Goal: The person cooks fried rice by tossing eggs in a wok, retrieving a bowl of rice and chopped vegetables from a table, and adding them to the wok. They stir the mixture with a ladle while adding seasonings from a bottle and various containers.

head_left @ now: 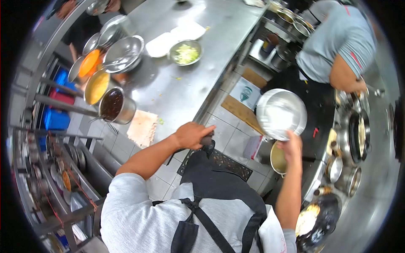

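My right hand [290,148] grips the rim of a large round metal bowl [280,114], which is blurred and held out to the right, above the floor. Below the bowl, close to my right hand, is a pot with a yellowish inside [278,159]. My left hand [194,135] is in front of my waist, its fingers curled on a small black item that I cannot make out clearly. That hand is near the steel table's edge [181,101]. A pale cloth [142,128] lies on the table's near corner.
Pots of dark sauce [112,105] and yellow food [98,86] stand at the table's left end. A bowl of chopped greens [185,54] sits farther back. A co-worker [337,46] stands by the stove at right, near pans and a wok [325,219].
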Demonstrator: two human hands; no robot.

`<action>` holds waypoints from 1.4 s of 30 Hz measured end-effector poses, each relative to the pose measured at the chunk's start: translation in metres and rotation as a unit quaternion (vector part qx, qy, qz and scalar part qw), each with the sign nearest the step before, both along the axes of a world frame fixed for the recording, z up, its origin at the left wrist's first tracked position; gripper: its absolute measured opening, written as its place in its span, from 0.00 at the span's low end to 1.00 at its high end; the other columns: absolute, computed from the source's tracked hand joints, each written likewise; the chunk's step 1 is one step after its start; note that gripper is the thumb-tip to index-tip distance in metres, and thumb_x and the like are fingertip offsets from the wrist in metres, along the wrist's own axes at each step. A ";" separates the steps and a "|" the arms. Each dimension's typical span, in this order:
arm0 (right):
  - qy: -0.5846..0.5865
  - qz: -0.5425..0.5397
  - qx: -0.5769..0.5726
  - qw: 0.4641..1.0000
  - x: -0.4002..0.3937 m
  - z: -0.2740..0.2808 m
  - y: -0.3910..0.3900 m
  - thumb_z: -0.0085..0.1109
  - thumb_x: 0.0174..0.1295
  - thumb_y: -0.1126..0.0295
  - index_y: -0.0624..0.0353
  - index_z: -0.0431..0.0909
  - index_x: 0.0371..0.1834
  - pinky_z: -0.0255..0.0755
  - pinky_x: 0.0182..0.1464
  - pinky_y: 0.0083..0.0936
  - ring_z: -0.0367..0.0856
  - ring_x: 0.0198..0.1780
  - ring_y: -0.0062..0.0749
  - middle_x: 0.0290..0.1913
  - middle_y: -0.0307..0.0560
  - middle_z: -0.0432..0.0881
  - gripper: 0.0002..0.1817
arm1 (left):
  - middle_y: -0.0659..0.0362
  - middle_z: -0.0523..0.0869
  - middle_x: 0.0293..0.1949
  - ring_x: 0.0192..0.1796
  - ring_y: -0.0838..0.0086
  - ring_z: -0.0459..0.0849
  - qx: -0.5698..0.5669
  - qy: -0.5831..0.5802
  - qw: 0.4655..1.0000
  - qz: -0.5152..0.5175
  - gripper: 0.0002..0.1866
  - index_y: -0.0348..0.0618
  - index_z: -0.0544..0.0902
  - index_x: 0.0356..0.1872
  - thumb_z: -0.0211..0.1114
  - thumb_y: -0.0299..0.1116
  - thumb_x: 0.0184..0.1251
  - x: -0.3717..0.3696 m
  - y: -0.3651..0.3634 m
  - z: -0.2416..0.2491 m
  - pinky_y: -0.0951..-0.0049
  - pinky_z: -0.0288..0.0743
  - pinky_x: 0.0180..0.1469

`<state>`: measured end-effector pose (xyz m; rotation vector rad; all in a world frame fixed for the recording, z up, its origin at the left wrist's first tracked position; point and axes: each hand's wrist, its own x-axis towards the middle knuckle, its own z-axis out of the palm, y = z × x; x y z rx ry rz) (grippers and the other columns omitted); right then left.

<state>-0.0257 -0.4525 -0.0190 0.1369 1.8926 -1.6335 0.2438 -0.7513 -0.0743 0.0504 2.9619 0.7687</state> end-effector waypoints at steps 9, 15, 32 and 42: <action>-0.043 0.342 -0.013 0.939 0.119 0.017 -0.293 0.53 0.66 0.63 0.61 0.68 0.58 0.77 0.30 0.24 0.80 0.28 0.28 0.41 0.50 0.81 0.21 | 0.54 0.81 0.39 0.42 0.57 0.81 0.000 0.007 1.000 -0.017 0.47 0.42 0.64 0.67 0.75 0.39 0.40 0.009 -0.006 -0.005 0.59 0.74 0.46; 0.105 0.301 -0.024 0.948 0.084 -0.016 -0.204 0.56 0.66 0.65 0.62 0.79 0.41 0.74 0.33 0.21 0.78 0.28 0.22 0.32 0.43 0.82 0.11 | 0.53 0.81 0.40 0.41 0.56 0.81 0.045 0.001 0.999 -0.005 0.45 0.43 0.64 0.66 0.75 0.39 0.42 0.009 -0.009 -0.005 0.58 0.73 0.46; -0.245 -0.150 0.220 0.932 0.415 -0.184 0.183 0.63 0.56 0.50 0.54 0.54 0.75 0.58 0.70 0.44 0.64 0.71 0.47 0.70 0.60 0.66 0.45 | 0.47 0.84 0.38 0.36 0.59 0.84 0.651 -0.473 0.585 0.103 0.23 0.38 0.75 0.48 0.60 0.42 0.55 -0.122 0.127 0.019 0.58 0.81 0.39; -0.253 -0.527 0.013 0.811 0.484 -0.238 0.193 0.58 0.58 0.68 0.59 0.79 0.42 0.68 0.28 0.29 0.75 0.28 0.30 0.31 0.45 0.81 0.10 | 0.55 0.85 0.36 0.37 0.64 0.83 0.531 -0.548 0.644 -0.042 0.23 0.44 0.79 0.45 0.63 0.51 0.55 -0.125 0.409 0.076 0.62 0.77 0.40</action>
